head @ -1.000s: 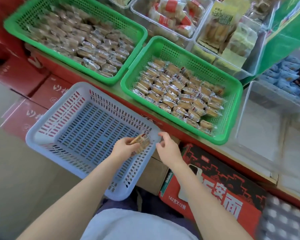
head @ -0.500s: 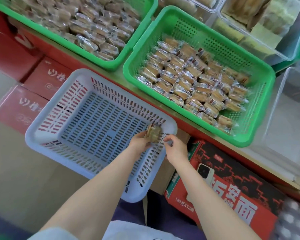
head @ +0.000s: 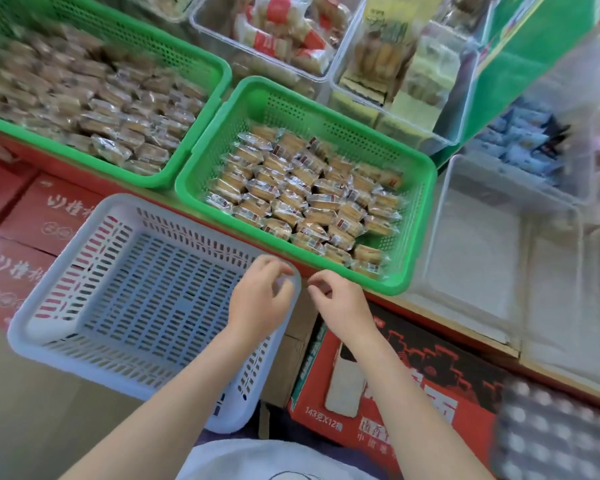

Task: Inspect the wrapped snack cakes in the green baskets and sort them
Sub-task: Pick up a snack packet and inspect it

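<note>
Clear bins (head: 388, 109) (blurred) behind green baskets (head: 420, 216); red cartons (head: 378, 386) below

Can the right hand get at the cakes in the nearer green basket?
Probably yes. The right hand hovers just short of the green basket, whose top is open, and nothing lies between it and the wrapped cakes.

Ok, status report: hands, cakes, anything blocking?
Left hand, right hand: fingers curled, no cake visible. Snack cakes in green basket. White basket bare. Nothing blocking.
</note>
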Tool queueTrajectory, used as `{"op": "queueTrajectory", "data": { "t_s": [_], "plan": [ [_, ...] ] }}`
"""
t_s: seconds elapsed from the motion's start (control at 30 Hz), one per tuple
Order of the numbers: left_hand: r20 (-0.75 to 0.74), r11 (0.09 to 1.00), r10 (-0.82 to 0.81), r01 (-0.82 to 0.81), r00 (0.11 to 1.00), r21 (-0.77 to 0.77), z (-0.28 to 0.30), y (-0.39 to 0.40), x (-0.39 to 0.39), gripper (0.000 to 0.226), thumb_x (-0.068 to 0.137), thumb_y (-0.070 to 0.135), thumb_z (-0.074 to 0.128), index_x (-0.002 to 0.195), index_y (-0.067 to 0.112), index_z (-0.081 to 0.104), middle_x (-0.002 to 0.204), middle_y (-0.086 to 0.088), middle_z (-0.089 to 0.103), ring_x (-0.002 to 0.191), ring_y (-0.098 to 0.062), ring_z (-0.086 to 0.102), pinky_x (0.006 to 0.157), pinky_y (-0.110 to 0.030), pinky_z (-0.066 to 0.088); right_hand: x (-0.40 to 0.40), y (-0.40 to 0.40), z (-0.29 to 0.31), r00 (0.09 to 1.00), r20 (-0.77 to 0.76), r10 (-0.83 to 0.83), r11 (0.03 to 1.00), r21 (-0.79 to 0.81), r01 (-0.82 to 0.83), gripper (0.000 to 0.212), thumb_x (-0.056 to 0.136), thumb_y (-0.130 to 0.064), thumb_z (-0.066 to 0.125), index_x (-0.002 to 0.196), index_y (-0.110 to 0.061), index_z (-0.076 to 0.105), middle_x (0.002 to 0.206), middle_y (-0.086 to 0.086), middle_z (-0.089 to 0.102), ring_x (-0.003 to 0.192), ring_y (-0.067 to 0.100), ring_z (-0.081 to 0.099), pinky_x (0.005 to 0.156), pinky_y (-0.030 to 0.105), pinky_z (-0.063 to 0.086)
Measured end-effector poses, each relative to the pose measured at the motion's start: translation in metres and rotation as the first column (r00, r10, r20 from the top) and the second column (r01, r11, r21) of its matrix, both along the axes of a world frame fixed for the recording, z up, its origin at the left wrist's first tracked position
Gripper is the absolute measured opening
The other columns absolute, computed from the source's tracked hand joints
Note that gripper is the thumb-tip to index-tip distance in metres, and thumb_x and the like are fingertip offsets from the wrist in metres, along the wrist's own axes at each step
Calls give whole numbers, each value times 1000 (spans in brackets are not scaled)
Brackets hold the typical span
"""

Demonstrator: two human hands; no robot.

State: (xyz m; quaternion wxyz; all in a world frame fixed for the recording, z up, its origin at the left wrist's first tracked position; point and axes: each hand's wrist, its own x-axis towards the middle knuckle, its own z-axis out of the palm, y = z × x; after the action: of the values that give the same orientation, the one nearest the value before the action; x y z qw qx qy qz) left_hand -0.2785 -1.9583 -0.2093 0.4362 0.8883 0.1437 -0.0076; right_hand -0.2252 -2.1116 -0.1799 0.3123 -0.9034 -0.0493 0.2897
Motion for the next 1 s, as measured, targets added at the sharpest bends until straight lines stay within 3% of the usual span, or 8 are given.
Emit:
{"op": "queueTrajectory", "data": {
  "t_s": [0.07,0.13,0.2,0.27,0.37,0.6,0.8,1.0],
  "plan": [
    [209,993,-51,27,977,116,18,-17,24,23,92,24,56,101,8,71,109,-4,62,97,-17,55,77,-29,46,15,-19,22,992,103,-76,996,54,71,9,97,-24,61,101,-21,68,83,-5,68,78,14,63,68,27,48],
    [244,972,-179,133,953,192,25,-35,56,34,91,32,51,108,10,70,118,-7,64,111,-20,53,90,-37,45,35,-40,36,970,199,-142,989,70,131,4,96,-23,63,93,-24,66,76,-8,66,71,8,61,62,19,45],
    [81,902,-361,325,929,285,26,-50,88,45,96,42,46,128,15,64,142,-9,54,136,-27,43,111,-46,34,57,-58,42,951,257,-170,985,39,166,6,96,-22,63,91,-23,65,76,-8,65,70,6,59,60,15,43],
    [-112,777,-490,491,865,394,18,-59,114,54,102,51,40,148,24,47,163,-5,32,153,-26,20,124,-48,15,81,-72,38,939,303,-160,984,-27,176,6,95,-18,62,93,-16,67,83,-2,66,75,15,59,66,24,46],
    [-295,647,-561,632,773,427,3,-62,133,64,102,61,28,158,32,28,170,0,9,157,-22,0,126,-49,2,111,-85,21,917,396,-53,984,-136,116,7,93,-10,61,94,-9,67,91,6,67,84,24,60,70,31,44],
    [-355,612,-565,666,745,426,-5,-63,135,63,103,59,24,159,32,26,170,-3,5,157,-23,-5,126,-49,-1,143,-76,-20,829,406,385,870,-460,-179,23,93,-21,63,115,-14,61,112,4,63,109,28,55,93,40,37],
    [-370,627,-548,662,750,411,-4,-63,137,63,102,59,25,159,32,27,170,-2,4,156,-22,-7,126,-50,-1,153,-70,-31,801,401,445,806,-570,-162,25,90,-14,65,114,-14,61,112,5,58,107,26,53,87,36,41],
    [-373,621,-544,660,751,423,-4,-63,136,67,98,61,28,159,33,27,170,-3,5,156,-22,-8,125,-53,1,157,-72,-26,811,406,421,841,-509,-181,24,88,-16,64,109,-9,56,116,9,53,108,26,49,90,37,42]
  ]
}}
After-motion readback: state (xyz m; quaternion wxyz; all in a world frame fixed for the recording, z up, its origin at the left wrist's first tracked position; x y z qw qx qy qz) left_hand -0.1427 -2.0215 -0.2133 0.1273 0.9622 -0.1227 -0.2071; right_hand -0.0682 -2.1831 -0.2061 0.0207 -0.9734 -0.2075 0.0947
